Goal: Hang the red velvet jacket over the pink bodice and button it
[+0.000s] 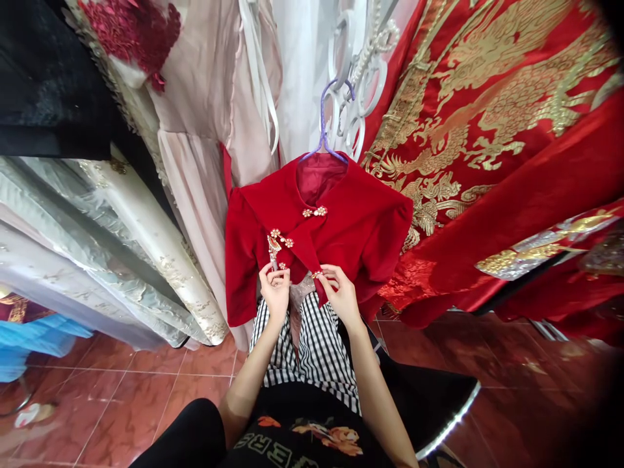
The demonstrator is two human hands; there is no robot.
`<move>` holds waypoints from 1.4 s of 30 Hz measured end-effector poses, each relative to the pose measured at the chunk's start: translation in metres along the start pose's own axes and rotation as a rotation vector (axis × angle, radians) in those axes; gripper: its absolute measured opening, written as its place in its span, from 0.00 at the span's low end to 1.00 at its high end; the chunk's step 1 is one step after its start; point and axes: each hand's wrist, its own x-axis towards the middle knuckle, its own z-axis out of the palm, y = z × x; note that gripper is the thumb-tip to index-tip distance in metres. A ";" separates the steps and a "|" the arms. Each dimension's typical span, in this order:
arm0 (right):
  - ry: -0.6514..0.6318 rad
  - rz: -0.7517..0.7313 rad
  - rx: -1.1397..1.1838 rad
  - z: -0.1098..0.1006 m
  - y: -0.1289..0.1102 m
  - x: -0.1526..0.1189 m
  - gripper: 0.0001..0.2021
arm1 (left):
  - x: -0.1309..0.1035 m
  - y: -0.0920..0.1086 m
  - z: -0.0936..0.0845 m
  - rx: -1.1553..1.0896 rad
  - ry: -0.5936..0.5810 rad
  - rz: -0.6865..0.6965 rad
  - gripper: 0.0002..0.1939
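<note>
In front of me a red velvet jacket (346, 227) hangs on a purple wire hanger (322, 120). The collar clasp (314, 212), a pair of jewelled flowers, is joined at the neck. Below it the front falls partly apart, with flower clasps (281, 239) and a dangling ornament on its left side. My left hand (275, 289) pinches the jacket's left front edge, just under a flower clasp. My right hand (337, 289) pinches the opposite front edge at another flower clasp (316, 274). Sheer fabric and black-and-white checked cloth (322, 338) show behind and below my hands.
Pale gowns (195, 117) hang close on the left, along with white and blue ones. A red garment with gold dragon embroidery (487, 110) hangs on the right. White ring-patterned metalwork (344, 52) stands behind the hanger. Red tiles (141, 396) cover the floor.
</note>
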 end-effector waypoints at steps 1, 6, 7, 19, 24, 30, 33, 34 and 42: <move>0.001 -0.011 -0.019 0.000 0.000 0.000 0.18 | -0.004 0.002 -0.002 -0.028 -0.003 0.001 0.24; -0.068 -0.099 -0.090 0.005 -0.005 -0.001 0.17 | -0.009 0.011 -0.007 -0.112 -0.130 -0.087 0.16; -0.102 -0.112 -0.080 0.007 -0.006 -0.001 0.16 | -0.007 0.013 -0.007 -0.148 -0.150 -0.123 0.17; -0.113 -0.129 -0.005 0.030 -0.010 0.006 0.10 | -0.003 0.024 -0.007 -0.316 -0.240 -0.213 0.23; -0.088 -0.163 -0.024 0.036 -0.011 0.006 0.09 | -0.007 0.022 -0.009 -0.251 -0.264 -0.147 0.20; -0.111 -0.176 -0.041 0.041 -0.009 0.008 0.10 | -0.004 0.022 -0.012 -0.202 -0.295 -0.112 0.17; -0.114 -0.172 -0.054 0.043 -0.005 0.010 0.10 | -0.002 0.022 -0.014 -0.172 -0.332 -0.106 0.17; -0.113 -0.174 -0.063 0.043 -0.004 0.011 0.10 | -0.001 0.022 -0.014 -0.161 -0.341 -0.107 0.17; -0.149 -0.155 -0.064 0.047 0.000 0.014 0.09 | 0.028 0.030 -0.026 -0.052 -0.515 0.025 0.13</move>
